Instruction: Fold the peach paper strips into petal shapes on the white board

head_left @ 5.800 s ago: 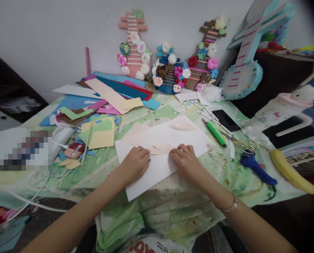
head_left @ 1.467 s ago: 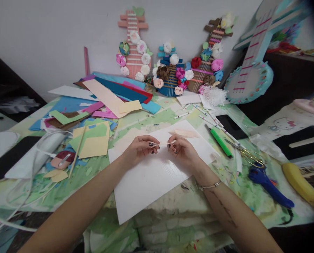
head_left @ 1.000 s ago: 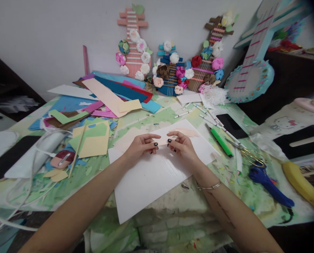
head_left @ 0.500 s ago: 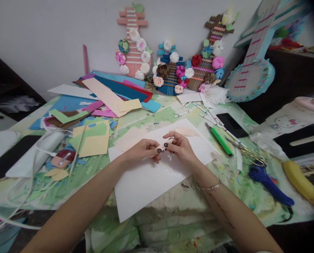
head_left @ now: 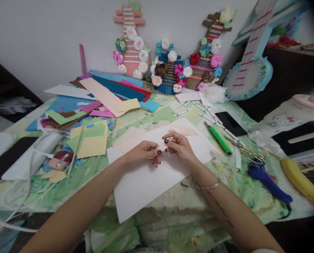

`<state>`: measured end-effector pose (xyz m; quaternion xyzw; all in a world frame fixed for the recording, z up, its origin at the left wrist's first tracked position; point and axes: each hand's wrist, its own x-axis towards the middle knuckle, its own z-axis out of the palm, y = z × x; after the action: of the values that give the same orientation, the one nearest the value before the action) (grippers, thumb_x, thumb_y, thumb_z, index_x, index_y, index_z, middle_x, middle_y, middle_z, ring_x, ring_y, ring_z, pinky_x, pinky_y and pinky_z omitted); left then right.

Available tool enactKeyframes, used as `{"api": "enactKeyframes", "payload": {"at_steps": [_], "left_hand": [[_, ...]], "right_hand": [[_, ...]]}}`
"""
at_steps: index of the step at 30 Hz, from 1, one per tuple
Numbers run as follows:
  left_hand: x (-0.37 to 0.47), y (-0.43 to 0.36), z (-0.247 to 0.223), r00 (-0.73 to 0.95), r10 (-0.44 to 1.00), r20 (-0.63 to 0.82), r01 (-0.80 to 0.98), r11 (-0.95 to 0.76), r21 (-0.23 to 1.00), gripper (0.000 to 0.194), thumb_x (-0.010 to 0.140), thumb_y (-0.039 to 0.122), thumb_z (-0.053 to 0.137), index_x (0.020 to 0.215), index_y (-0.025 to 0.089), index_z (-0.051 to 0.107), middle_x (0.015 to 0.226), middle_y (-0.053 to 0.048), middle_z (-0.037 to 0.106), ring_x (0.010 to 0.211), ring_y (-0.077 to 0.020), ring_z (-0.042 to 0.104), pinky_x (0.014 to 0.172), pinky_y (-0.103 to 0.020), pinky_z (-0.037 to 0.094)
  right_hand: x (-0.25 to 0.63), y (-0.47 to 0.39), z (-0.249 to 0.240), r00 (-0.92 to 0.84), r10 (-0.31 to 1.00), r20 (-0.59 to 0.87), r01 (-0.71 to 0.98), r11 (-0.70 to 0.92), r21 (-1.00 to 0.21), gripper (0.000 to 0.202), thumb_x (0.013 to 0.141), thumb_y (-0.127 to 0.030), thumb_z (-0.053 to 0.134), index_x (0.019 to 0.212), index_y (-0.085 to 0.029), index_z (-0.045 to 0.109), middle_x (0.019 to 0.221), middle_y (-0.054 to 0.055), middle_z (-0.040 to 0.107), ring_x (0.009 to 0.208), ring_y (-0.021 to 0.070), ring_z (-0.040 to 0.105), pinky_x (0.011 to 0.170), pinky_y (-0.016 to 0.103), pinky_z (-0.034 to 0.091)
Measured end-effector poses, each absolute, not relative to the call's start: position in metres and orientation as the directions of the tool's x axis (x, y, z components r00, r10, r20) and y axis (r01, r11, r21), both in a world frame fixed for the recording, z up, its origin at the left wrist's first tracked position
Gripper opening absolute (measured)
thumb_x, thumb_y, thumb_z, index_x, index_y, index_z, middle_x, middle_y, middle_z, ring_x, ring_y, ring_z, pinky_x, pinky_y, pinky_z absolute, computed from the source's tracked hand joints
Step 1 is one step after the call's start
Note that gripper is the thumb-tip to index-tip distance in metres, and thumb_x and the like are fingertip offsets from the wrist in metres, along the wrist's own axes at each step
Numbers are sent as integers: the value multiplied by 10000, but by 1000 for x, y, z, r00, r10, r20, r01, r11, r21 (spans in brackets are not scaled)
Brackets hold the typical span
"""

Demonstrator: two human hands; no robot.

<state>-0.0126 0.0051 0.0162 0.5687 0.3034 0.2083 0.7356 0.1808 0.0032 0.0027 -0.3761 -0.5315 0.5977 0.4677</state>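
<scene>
Centrally, a small pale pink paper piece [head_left: 162, 147] is held in the air, above a white board [head_left: 143, 188]. Its left end is pinched between thumb and fingers by the left hand [head_left: 145, 154]; its right end is pinched likewise by the right hand [head_left: 180, 147]. The fingertips of both hands are noted close together, with the piece partly covered by them. A peach paper strip [head_left: 184, 131] is found lying on the board, just beyond the right hand. To the right of the board, a green cutter [head_left: 220, 140], gold-coloured scissors [head_left: 247, 151] and a blue glue gun [head_left: 269, 182] are laid on the stained green table cover [head_left: 220, 207], with a banana [head_left: 300, 181] placed farther right. At the left, yellow paper [head_left: 92, 147] is crossed by a thin stick [head_left: 75, 153]. Flower-trimmed, lute-shaped crafts are stood along the wall [head_left: 54, 38].
</scene>
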Motion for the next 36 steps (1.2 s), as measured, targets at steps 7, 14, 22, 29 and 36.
{"api": "enactKeyframes", "payload": {"at_steps": [7,14,22,29,36], "left_hand": [[-12,5,17,704,677,-214,53,250,967,282,799,374,657,792,103,580,623,-43,644,524,-94,584,534,-200,446],[-11,4,22,688,695,-208,100,193,976,266,795,369,641,772,109,592,522,23,533,439,-57,457,449,-172,346],[-9,1,24,660,729,-182,130,127,983,243,824,357,598,767,123,575,511,40,506,435,-51,422,442,-167,313],[-7,-1,21,612,776,-153,213,25,977,222,850,324,556,715,149,531,499,35,564,420,-61,473,451,-166,344],[-8,-1,17,577,805,-137,226,4,974,240,845,336,562,700,146,541,527,11,608,425,-81,537,448,-174,391]], "right_hand": [[181,4,4,-259,966,11,-133,-25,-991,309,765,-457,640,795,-150,614,547,12,638,387,71,495,393,184,320],[180,2,8,-260,966,-6,-114,-37,-993,363,771,-516,616,740,-155,588,530,13,644,366,79,524,369,179,308],[179,3,8,-237,971,11,-74,-6,-997,297,657,-393,755,753,-149,616,527,11,656,481,125,621,478,205,459],[180,4,9,-146,987,-64,-56,-73,-996,353,548,-426,798,681,-136,645,512,16,650,482,146,644,472,217,500],[184,6,7,-98,987,-129,-78,-137,-988,344,507,-402,818,630,-130,647,540,35,663,498,147,650,486,221,520]]}}
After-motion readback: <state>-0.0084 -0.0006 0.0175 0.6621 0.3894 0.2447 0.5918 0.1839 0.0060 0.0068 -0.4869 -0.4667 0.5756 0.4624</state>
